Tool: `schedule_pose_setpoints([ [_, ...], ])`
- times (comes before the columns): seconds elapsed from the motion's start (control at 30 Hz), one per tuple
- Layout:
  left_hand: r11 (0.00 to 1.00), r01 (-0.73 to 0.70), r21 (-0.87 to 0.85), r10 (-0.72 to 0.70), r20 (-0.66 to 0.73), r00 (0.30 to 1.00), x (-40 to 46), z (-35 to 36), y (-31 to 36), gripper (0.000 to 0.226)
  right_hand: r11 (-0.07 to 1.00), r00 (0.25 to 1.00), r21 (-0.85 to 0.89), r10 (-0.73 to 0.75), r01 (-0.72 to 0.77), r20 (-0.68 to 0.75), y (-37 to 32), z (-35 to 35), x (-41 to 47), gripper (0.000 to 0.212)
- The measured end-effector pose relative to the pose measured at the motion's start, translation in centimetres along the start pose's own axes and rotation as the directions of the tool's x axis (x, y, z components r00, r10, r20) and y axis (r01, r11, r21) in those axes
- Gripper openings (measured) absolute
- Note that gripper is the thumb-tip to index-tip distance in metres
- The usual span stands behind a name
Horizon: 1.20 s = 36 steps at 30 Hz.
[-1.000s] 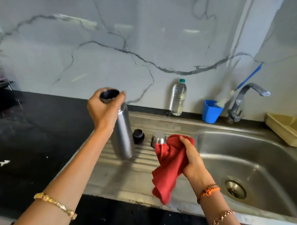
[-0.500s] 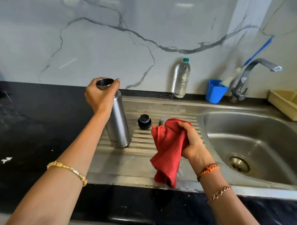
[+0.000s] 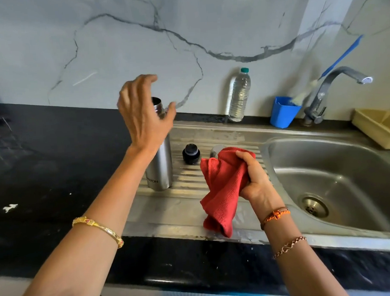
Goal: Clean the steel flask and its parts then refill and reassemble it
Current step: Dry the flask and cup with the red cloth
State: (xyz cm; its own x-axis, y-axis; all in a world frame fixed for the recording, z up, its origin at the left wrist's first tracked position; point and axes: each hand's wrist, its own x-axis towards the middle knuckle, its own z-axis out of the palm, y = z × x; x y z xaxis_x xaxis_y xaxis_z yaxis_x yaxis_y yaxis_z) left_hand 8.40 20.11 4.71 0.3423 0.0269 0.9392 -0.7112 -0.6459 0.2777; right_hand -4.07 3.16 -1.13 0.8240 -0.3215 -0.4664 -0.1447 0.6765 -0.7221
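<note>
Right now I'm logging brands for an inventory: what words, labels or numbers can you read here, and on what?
"MILTON", near the base of the steel flask; the first letter is partly hidden by the left arm, so it is likely but not certain.
Plastic water bottle: no label readable.
Blue cup, black cap, red cloth: no text seen.

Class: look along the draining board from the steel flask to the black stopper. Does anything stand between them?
Nothing visible does. The steel flask stands upright on the draining board; the black stopper sits just to its right, bare ribbed metal between. The red cloth hangs further right.
</note>
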Motion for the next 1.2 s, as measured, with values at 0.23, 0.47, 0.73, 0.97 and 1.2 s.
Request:
schedule_pose_setpoints([
  [0.23,0.969,-0.233,-0.079,0.241,0.497,0.833,-5.7,4.2,2.2,0.043,0.997,0.995,-0.013,-0.080,0.080,-0.063,-1.4,-1.0,-0.7,0.024],
  [0.47,0.900,0.358,0.247,-0.387,0.831,0.399,-10.5,7.4,0.3,0.066,0.999,0.989,-0.008,-0.041,0.040,-0.141,-0.9,-3.9,-1.0,0.020],
  [0.73,0.867,0.445,0.223,-0.450,0.732,0.511,-10.3,10.5,0.9,0.037,0.997,0.976,-0.038,-0.072,0.065,-0.206,-1.1,-4.5,-0.1,0.024],
  [0.97,0.667,0.721,-0.185,-0.484,0.628,0.609,-6.4,7.4,6.1,0.028,0.979,0.955,-0.058,-0.202,0.194,-0.216,-4.2,-3.8,-1.9,0.032],
  [1.2,0.162,0.891,-0.424,-0.288,0.843,0.453,-5.3,3.9,15.8,0.028,0.533,0.497,-0.344,-0.846,0.773,-0.194,-8.1,-4.7,-5.7,0.023],
])
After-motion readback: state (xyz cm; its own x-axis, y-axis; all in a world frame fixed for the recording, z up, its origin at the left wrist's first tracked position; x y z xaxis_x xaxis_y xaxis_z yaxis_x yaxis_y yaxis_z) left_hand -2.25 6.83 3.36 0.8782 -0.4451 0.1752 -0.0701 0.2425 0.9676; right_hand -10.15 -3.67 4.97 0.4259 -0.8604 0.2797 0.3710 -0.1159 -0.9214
